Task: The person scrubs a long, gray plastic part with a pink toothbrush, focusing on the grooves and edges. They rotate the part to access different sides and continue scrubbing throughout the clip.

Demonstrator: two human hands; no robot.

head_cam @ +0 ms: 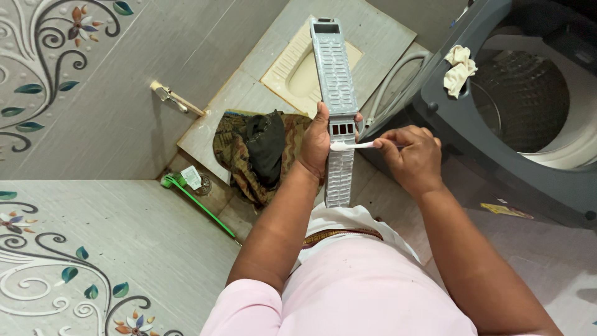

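A long grey slotted panel [336,93] is gripped mid-length by the left hand [316,140], held lengthwise above the floor. A white toothbrush [351,145] is pinched in the closed right hand [411,158], its head laid against the panel's small openings. Behind: crumpled dark cloths [258,152] (floor, near the squat toilet [298,71]); a top-loading washing machine [528,106] stands right, lid open.

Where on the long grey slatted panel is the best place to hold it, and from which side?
Around the middle of the grey panel, wrapping from its left edge, as the left hand does. It is long and narrow, so a mid-length grip balances it and leaves the face free for the right hand's toothbrush.
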